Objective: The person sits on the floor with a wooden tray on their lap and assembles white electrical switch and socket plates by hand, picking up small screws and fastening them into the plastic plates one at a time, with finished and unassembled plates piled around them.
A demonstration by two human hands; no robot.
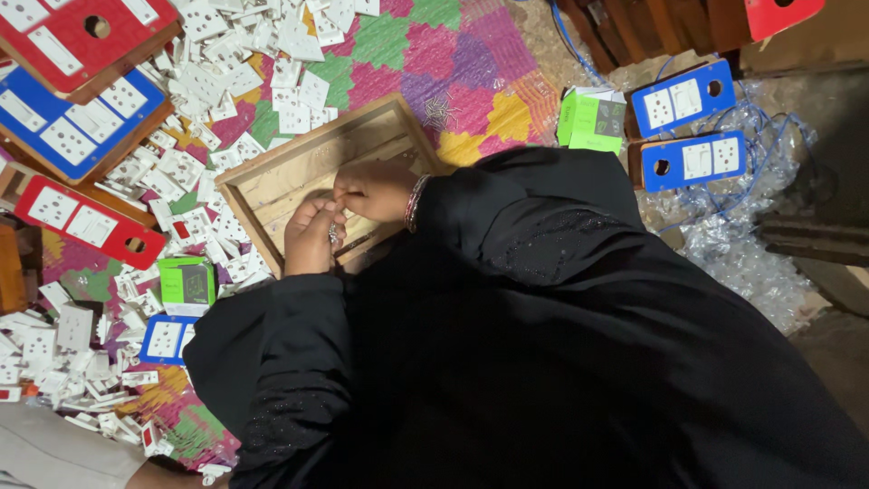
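Note:
An open wooden box (272, 172) lies on a colourful woven mat (471, 63), and both my hands are over it. My left hand (310, 237) comes from a black sleeve at the lower left. Its fingers are curled around small shiny metal parts (333, 235). My right hand (376, 190), with bangles (415, 203) at the wrist, reaches in from the right. Its fingertips are bunched together and touch the left hand's fingers. Whatever they pinch is hidden. My black garment covers the box's near corner.
Several white switch and socket parts (226, 72) are heaped at the left. Red (81, 222) and blue (72, 127) switch boards lie there, with two more blue boards (692, 131) at the right. Green cartons (186, 282) (593, 118), a small pile of screws (441, 110) and clear plastic wrap (742, 244) also lie about.

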